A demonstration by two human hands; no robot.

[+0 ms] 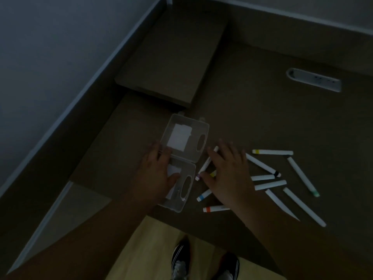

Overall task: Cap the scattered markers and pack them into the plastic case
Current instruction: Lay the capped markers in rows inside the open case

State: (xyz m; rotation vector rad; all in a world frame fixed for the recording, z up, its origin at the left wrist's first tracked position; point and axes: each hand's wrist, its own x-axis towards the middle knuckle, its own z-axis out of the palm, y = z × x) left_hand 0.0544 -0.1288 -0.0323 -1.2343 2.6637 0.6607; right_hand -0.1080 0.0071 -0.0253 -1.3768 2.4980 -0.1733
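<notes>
Clear plastic case is lying open and flat on the brown worktop, with the left hand resting on its near half, fingers relaxed and slightly apart. Right hand is hovering just right of the case, fingers spread, gripping nothing, over a purple-banded marker. The other markers are lying scattered on the worktop to the right.

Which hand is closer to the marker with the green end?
Right. The right hand is left of the green-ended marker, among the pens; the left hand rests farther away on the plastic case.
</notes>
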